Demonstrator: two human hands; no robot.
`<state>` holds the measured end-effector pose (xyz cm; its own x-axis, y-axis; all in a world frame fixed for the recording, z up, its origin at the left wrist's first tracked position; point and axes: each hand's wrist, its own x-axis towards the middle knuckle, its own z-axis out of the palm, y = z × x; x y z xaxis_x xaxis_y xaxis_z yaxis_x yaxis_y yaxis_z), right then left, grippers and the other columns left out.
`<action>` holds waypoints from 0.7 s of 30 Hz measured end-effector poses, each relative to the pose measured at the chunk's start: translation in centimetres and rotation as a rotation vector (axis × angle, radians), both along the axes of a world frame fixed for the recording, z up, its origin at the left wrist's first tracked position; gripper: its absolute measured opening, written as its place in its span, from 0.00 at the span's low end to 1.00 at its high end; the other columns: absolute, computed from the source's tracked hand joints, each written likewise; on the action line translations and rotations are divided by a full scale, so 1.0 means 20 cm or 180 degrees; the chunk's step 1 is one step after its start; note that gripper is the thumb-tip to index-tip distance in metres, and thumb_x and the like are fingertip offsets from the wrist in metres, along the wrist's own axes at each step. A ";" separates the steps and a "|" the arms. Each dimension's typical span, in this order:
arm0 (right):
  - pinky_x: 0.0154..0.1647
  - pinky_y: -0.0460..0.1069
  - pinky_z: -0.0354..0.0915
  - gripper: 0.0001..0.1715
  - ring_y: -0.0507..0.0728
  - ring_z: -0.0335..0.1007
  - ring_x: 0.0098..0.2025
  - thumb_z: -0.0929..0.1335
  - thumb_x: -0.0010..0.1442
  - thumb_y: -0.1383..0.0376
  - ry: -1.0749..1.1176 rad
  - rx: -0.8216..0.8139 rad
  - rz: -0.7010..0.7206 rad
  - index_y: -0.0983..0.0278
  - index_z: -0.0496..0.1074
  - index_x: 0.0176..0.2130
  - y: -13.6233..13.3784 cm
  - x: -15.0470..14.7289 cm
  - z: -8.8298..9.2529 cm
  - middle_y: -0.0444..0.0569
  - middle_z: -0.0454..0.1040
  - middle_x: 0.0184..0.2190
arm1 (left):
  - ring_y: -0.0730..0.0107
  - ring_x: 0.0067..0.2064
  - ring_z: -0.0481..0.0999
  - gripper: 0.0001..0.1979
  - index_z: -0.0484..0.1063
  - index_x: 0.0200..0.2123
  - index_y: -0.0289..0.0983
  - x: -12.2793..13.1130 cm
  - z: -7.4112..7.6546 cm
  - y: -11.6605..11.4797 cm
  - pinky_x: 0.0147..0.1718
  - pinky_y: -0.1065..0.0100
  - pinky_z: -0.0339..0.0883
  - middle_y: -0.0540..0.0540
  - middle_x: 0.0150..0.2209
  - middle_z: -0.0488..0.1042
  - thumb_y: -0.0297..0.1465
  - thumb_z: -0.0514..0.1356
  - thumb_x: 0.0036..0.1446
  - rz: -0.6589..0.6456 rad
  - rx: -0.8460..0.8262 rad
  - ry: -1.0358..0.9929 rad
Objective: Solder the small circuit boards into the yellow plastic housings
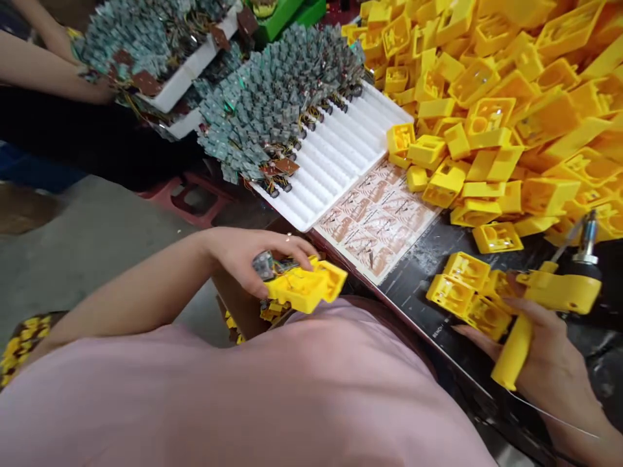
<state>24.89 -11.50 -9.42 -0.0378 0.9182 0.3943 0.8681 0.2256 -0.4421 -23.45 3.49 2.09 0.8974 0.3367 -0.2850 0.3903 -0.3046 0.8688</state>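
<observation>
My left hand (248, 256) is closed around a pair of yellow plastic housings (306, 288), with a small circuit board and wires (265, 266) beside them under the fingers. It is off the table, above an open cardboard box (221, 301) with yellow pieces in it. At the right, my right hand (549, 350) grips a yellow pistol-shaped soldering gun (559, 292) with a metal tip pointing away from me. Its thumb and fingers also reach a cluster of several yellow housings (460, 288) on the black tabletop, hollow sides up.
A large heap of yellow housings (511, 123) covers the table's far right. White trays (335, 162) carry rows of wired circuit boards (277, 97). A patterned sheet (382, 217) lies beside them. Another person's arm (48, 71) is at upper left, near a red stool (189, 198).
</observation>
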 end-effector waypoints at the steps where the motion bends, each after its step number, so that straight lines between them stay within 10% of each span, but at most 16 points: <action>1: 0.34 0.65 0.80 0.39 0.70 0.80 0.38 0.73 0.57 0.33 -0.0060 0.0099 0.0057 0.50 0.69 0.57 0.02 -0.03 0.01 0.49 0.77 0.41 | 0.54 0.64 0.79 0.28 0.78 0.59 0.41 -0.08 -0.03 -0.04 0.61 0.62 0.73 0.36 0.67 0.74 0.44 0.71 0.57 0.0150 0.0135 0.0245; 6: 0.40 0.67 0.81 0.41 0.72 0.83 0.45 0.74 0.55 0.31 -0.0070 0.0323 0.0093 0.53 0.71 0.54 0.07 -0.13 0.09 0.53 0.80 0.50 | 0.57 0.54 0.85 0.18 0.81 0.54 0.42 -0.23 -0.09 -0.14 0.49 0.62 0.79 0.44 0.60 0.81 0.41 0.65 0.64 0.0583 0.1157 0.1107; 9: 0.50 0.74 0.79 0.41 0.77 0.80 0.55 0.77 0.51 0.32 0.0144 0.0240 -0.0320 0.53 0.72 0.52 0.05 -0.15 0.14 0.56 0.80 0.56 | 0.66 0.43 0.83 0.16 0.82 0.46 0.42 -0.14 -0.02 -0.04 0.44 0.64 0.77 0.52 0.46 0.86 0.41 0.56 0.72 0.1302 0.2068 0.0986; 12: 0.59 0.74 0.76 0.40 0.76 0.77 0.61 0.80 0.51 0.38 0.0203 0.0371 -0.0304 0.53 0.71 0.54 0.02 -0.15 0.16 0.56 0.79 0.60 | 0.64 0.54 0.74 0.24 0.78 0.56 0.39 0.01 0.05 0.15 0.57 0.52 0.71 0.51 0.55 0.80 0.44 0.48 0.75 0.2033 0.3444 0.1689; 16: 0.66 0.74 0.72 0.39 0.74 0.78 0.60 0.84 0.48 0.45 0.0210 0.0680 -0.0297 0.53 0.74 0.54 -0.06 -0.08 0.17 0.56 0.80 0.58 | 0.61 0.57 0.70 0.30 0.79 0.53 0.34 0.15 0.15 0.31 0.52 0.51 0.71 0.48 0.49 0.79 0.44 0.41 0.77 0.1507 0.3595 0.2608; 21: 0.44 0.77 0.81 0.35 0.78 0.84 0.44 0.86 0.44 0.51 0.0611 0.0644 -0.0410 0.52 0.78 0.49 -0.16 -0.05 0.20 0.58 0.82 0.55 | 0.41 0.60 0.78 0.32 0.81 0.57 0.31 0.27 0.35 0.31 0.61 0.37 0.65 0.43 0.44 0.80 0.44 0.47 0.69 0.2235 0.3495 0.2082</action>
